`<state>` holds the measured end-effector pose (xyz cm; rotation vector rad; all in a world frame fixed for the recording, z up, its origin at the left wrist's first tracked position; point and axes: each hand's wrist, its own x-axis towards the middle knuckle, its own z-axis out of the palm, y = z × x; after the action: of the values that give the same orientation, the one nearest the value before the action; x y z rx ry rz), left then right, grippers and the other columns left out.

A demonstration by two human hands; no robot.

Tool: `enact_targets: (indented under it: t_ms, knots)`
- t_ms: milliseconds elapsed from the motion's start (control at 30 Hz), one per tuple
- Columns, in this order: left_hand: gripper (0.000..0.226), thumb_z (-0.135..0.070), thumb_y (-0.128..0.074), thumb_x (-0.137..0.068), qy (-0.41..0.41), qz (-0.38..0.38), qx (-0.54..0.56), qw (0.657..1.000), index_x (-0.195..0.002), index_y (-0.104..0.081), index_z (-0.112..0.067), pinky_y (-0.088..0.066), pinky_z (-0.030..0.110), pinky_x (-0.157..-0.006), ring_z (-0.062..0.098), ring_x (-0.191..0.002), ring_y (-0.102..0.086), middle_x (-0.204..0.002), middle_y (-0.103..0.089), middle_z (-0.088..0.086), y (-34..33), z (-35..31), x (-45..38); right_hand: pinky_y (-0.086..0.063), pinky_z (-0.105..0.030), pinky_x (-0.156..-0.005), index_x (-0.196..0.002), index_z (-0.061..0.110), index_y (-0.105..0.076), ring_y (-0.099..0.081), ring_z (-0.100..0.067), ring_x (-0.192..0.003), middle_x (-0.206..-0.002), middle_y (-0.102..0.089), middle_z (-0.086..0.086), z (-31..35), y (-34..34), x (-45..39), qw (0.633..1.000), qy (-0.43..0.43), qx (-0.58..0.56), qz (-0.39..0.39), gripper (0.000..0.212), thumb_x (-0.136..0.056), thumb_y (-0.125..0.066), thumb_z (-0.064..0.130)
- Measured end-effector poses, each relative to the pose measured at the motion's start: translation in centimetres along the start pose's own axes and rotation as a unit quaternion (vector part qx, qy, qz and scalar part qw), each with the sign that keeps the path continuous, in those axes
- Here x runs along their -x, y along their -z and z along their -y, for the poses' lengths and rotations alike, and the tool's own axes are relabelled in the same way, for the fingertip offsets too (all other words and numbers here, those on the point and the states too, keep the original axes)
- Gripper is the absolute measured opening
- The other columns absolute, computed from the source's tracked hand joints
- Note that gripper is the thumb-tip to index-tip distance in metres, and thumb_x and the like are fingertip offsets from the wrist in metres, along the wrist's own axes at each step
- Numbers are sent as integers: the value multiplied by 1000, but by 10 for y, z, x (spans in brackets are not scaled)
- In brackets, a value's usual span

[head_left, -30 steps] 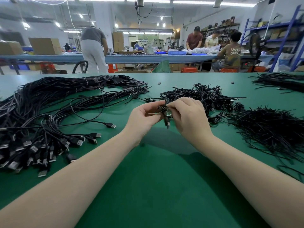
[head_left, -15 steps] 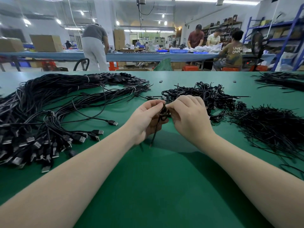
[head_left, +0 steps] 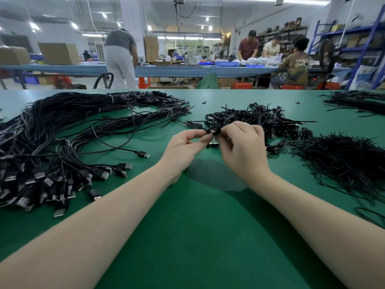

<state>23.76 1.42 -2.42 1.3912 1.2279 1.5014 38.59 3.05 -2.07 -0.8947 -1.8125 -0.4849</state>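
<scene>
At frame centre the left hand (head_left: pixel 183 149) and right hand (head_left: pixel 243 147) meet, both pinching a small coiled cable (head_left: pixel 213 129). Seemingly finished coils (head_left: pixel 260 117) pile just behind it, and many loose USB cables (head_left: pixel 52 142) wait at left.

- One wide-angle view is taken from the person's head, aimed forward and down.
- The green tabletop (head_left: pixel 198 236) is seen close, with both forearms entering from below.
- The workshop behind is caught far off.
</scene>
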Motion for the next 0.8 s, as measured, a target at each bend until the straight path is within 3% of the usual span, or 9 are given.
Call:
enact_targets:
  t_ms: [100,200,333,400,467,533,600,667,800]
  knots:
    - [13,-39,-67,-87,5,-2,-15,1000,-83,-68,-26,-37,8,-50,-7,-57,-53,-66,-65,-21,-2,-3,-1,-32,-35,-74,-79,11,-69,-64,-25,-75,-78,-67,0,1,1,0,1000,1,-2,-16,9,-86,-66,14]
    - [27,-42,-59,-91,78,25,-9,997,-72,-61,-21,-27,19,-45,8,-53,-43,-57,-57,-12,-5,-6,-1,-34,-37,-72,-77,11,-69,-62,-26,-71,-76,-66,-1,-1,2,0,998,56,21,-19,12,-88,-64,13]
    - [42,-39,-48,-93,226,156,85,958,-56,-59,-21,-19,20,-42,8,-43,-38,-47,-44,-9,7,-16,-2,-34,-36,-69,-73,12,-69,-60,-26,-64,-72,-64,-3,-2,5,-3,977,187,93,-49,16,-87,-62,8]
    - [49,-41,-46,-92,243,210,108,941,-48,-56,-22,-21,20,-41,8,-43,-39,-48,-43,-8,14,-18,-2,-34,-36,-69,-74,13,-70,-60,-25,-64,-73,-65,-2,1,6,-5,972,208,90,-58,16,-86,-63,6]
    - [51,-43,-47,-93,197,168,74,963,-50,-61,-20,-25,22,-45,10,-45,-43,-50,-51,-6,15,-14,-3,-35,-37,-70,-76,14,-72,-61,-25,-64,-74,-66,-1,2,6,-5,977,196,68,-56,13,-86,-66,6]
    - [49,-44,-46,-97,67,72,-72,993,-60,-66,-19,-34,24,-50,12,-49,-49,-55,-61,-4,16,-7,-2,-34,-37,-71,-80,15,-74,-63,-24,-66,-76,-68,0,0,7,-8,983,173,49,-42,10,-87,-68,10]
    - [44,-44,-41,-99,-49,22,-286,957,-70,-67,-23,-44,28,-59,15,-58,-57,-63,-66,-5,19,3,-3,-33,-37,-74,-85,16,-74,-63,-24,-69,-79,-69,1,-5,9,-18,988,148,49,-22,9,-89,-66,16]
    - [36,-45,-41,-97,-81,21,-430,899,-81,-66,-25,-48,30,-65,21,-74,-62,-75,-68,-4,22,11,-4,-31,-35,-73,-88,16,-74,-61,-24,-70,-80,-69,-1,-15,13,-39,990,123,67,-10,11,-91,-64,20]
    - [34,-44,-39,-95,-89,18,-494,865,-89,-64,-22,-41,29,-61,24,-82,-60,-83,-66,-4,15,17,-6,-37,-40,-85,-116,12,-63,-57,-29,-94,-105,-64,-13,-55,14,-97,958,-35,250,136,26,-96,-47,14]
